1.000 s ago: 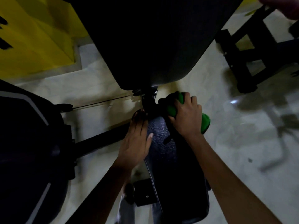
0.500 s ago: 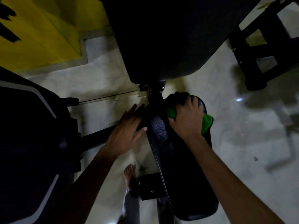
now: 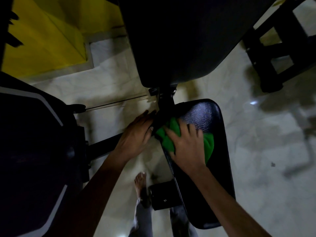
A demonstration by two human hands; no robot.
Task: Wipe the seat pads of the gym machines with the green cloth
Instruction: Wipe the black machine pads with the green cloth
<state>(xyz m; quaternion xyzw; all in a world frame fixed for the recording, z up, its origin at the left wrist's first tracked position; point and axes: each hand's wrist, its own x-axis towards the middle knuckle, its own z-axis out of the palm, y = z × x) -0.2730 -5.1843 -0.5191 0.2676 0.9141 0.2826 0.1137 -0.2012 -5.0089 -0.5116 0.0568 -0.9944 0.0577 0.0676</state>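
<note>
In a dim gym, wiping under way on a black seat pad [image 3: 212, 117].

From the left: left hand [image 3: 136, 134], fingers straight, steadying the pad's near-left edge by the support post [image 3: 165, 101]; green cloth [image 3: 171, 134] pressed flat under the spread right hand [image 3: 186, 147] on the upper half of the pad. Drawn back from the top edge within the last second, leaving glossy vinyl exposed. Lower half likely yet to be wiped.

Both forearms are bare to the frame's edge, with no sleeves, watch or rings visible on the left hand [image 3: 136, 134] or right hand [image 3: 186, 147]; grey trouser legs [image 3: 142, 218] end above one bare foot [image 3: 140, 183].
</note>
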